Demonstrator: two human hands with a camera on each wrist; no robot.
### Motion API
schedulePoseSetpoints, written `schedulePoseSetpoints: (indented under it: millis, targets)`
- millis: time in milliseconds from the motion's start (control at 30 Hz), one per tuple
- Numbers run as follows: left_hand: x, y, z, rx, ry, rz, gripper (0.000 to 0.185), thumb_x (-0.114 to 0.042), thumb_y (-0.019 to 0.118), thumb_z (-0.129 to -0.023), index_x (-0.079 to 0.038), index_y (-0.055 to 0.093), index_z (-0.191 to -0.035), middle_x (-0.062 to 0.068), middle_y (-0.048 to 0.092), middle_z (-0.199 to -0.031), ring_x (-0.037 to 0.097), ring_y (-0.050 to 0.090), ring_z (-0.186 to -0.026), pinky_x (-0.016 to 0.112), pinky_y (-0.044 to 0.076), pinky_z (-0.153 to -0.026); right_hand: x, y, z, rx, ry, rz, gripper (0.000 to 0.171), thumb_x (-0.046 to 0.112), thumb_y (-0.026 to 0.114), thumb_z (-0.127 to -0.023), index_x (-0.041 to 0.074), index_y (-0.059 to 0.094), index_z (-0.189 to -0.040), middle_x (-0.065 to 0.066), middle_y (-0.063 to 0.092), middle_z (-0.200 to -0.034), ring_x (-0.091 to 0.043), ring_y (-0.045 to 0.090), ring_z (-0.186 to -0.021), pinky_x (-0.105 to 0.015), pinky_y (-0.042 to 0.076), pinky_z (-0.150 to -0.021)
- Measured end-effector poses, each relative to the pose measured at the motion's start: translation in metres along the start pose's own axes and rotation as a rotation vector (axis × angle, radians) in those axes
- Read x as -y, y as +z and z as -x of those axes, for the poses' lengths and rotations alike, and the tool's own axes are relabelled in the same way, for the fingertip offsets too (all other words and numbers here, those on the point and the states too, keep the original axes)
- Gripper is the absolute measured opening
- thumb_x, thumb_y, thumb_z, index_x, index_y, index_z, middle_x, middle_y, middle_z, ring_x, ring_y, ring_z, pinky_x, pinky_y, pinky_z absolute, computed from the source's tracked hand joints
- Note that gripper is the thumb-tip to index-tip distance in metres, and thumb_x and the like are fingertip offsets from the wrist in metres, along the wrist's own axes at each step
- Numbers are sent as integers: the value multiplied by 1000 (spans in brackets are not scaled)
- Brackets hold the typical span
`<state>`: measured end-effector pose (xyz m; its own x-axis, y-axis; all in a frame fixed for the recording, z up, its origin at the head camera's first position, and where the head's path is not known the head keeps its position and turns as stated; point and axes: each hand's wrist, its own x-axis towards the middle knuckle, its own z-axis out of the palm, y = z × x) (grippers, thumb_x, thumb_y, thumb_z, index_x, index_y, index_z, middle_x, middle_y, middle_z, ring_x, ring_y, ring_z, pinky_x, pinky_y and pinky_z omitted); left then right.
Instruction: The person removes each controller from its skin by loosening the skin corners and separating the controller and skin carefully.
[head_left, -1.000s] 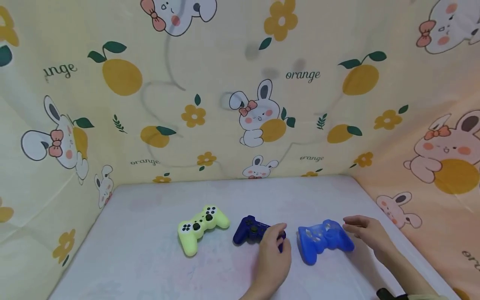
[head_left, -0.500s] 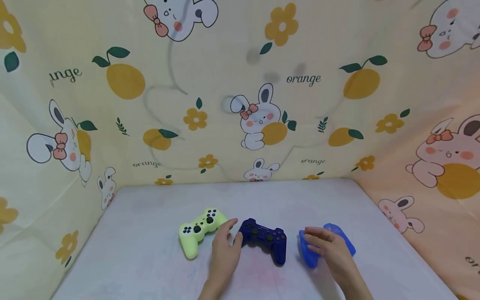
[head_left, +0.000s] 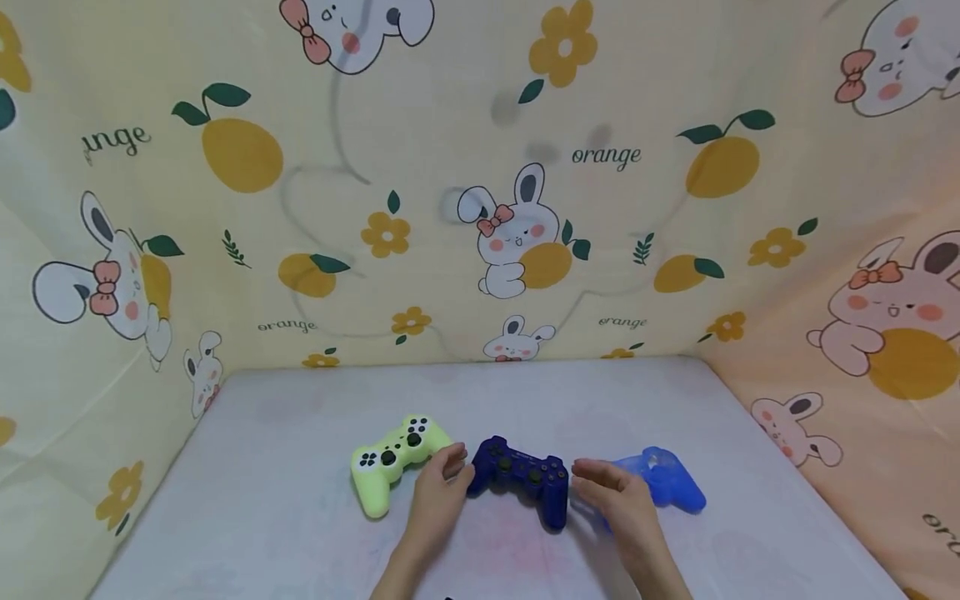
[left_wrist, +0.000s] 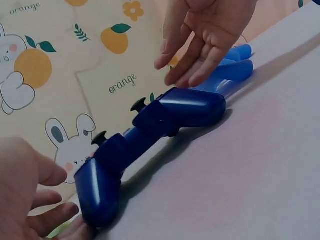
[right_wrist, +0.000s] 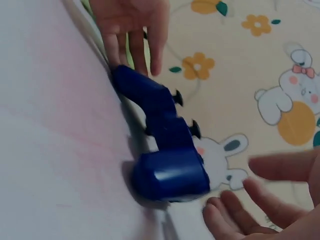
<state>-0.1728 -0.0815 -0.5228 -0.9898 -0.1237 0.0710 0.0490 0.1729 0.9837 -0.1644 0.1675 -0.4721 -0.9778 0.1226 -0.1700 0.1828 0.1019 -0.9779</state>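
Head view: dark blue controller (head_left: 519,482) sits mid-table, yellow-green controller (head_left: 392,461) at its 9 o'clock, light blue silicone cover (head_left: 660,483) at its 3 o'clock. Left hand (head_left: 437,498) has swung from the controller's right grip a second ago over to its left end, fingers relaxed, thumb near or on the left grip. Right hand (head_left: 618,504) came off the cover side and now hovers between cover and controller, fingers straight, holding nothing. Reads as both hands closing in on the dark blue one from both ends.

Left wrist view: controller (left_wrist: 150,145) flat on the table (left_wrist: 260,175), sticks up. Left fingers (left_wrist: 47,217) loosely spread at its near end, touching or almost, can't tell. Right hand (left_wrist: 205,35) open above the far grip, apart from it.

Right wrist view: controller (right_wrist: 162,145) on the table, right fingers (right_wrist: 240,210) uncurled just beside the near grip, no contact. Left hand (right_wrist: 132,27) at 12 o'clock, fingers at the far grip.
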Motion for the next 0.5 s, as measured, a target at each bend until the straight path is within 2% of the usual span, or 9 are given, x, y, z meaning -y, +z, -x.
schedulePoseSetpoints:
  millis: [133, 267, 500]
  targets:
    - [6, 1, -3, -24, -4, -14, 38, -13, 62, -95, 3, 57, -129, 15, 63, -123, 27, 62, -110, 36, 51, -90, -2, 2, 2, -25, 3, -8, 37, 4, 73, -87, -5, 65, -121, -16, 67, -117, -16, 62, -103, -21, 50, -81]
    - [10, 2, -3, -27, 5, -44, 36, -12, 63, -95, 2, 60, -127, 11, 66, -118, 23, 63, -106, 32, 52, -87, -6, 4, 6, -2, -8, 34, 42, 5, 73, -86, -8, 62, -124, -18, 67, -116, -19, 62, -102, -21, 50, -80]
    - [13, 1, -1, -27, 21, -81, 31, -13, 64, -95, -2, 64, -124, 7, 68, -112, 20, 65, -102, 29, 53, -83, -13, 10, 8, 19, 1, -17, 43, -2, 72, -85, -15, 58, -124, -26, 65, -114, -25, 65, -98, -28, 54, -78]
